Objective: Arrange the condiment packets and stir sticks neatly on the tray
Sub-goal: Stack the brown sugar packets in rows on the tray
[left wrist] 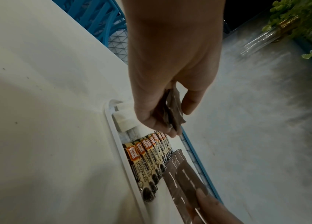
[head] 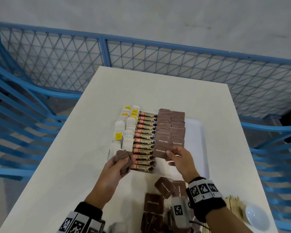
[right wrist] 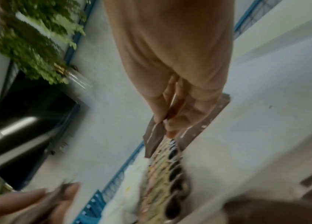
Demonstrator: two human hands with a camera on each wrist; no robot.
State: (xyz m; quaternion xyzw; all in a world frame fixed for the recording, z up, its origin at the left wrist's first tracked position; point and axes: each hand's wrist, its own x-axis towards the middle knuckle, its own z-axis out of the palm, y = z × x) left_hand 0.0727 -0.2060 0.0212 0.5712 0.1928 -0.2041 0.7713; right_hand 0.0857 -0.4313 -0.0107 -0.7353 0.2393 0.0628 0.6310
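A white tray [head: 195, 132] on the table carries columns of tea bags [head: 124, 130], coffee granule sachets [head: 145, 140] and two columns of brown sugar packets [head: 170, 126]. My left hand [head: 123, 163] grips a small stack of brown sugar packets [left wrist: 174, 112] above the tray's near left corner. At the near end of the sugar columns my right hand [head: 170, 157] pinches a single brown sugar packet [head: 160, 153] between thumb and fingers; the right wrist view shows that packet [right wrist: 154, 139] blurred. Wooden stir sticks [head: 233, 206] lie at the table's near right, partly behind my right wrist.
Loose brown sugar packets [head: 161, 195] are scattered on the table near me. A white bowl [head: 257, 216] sits by the stir sticks. Blue mesh fencing [head: 106, 52] surrounds the table, and the tray's right side is bare.
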